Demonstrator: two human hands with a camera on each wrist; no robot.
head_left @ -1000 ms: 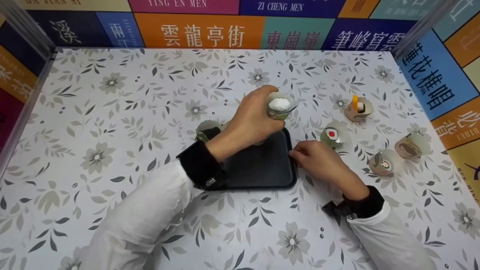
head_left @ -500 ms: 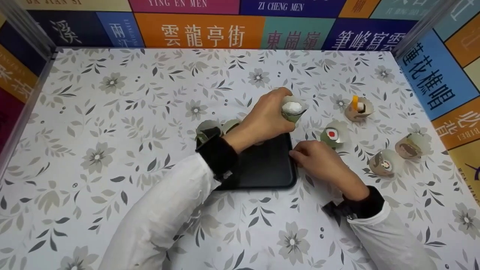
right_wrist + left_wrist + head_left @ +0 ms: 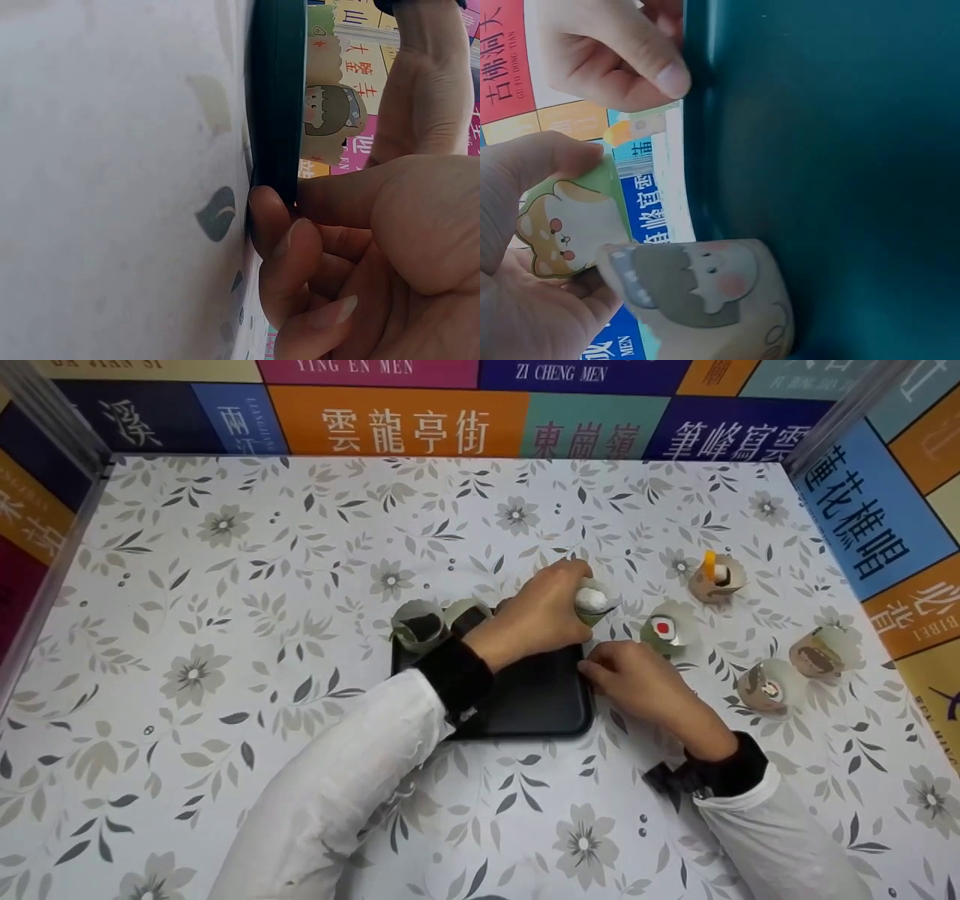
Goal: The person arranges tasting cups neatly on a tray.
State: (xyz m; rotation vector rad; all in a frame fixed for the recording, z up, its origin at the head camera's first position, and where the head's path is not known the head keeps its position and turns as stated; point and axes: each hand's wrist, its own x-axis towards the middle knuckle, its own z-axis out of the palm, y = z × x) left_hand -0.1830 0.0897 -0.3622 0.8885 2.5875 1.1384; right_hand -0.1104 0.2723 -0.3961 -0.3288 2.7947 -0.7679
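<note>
In the head view my left hand grips a green paper cup with a white filling, at the far right corner of a black tray. The left wrist view shows a dog print on this cup; fingers and thumb wrap its sides. Beside it stands a cup printed with a child's face, on the tray. Two dark-filled cups sit along the tray's far left edge. My right hand pinches the tray's right rim between thumb and fingers.
Right of the tray stand a green cup with a red-centred filling, a cup with an orange piece, and two more brown printed cups. Colourful lettered panels border the flowered tabletop at the back and sides.
My left hand has carried the green cup rightward, then toward me, near the tray's far right corner. The cups behind my forearm have come into sight. My right hand stays on the rim.
</note>
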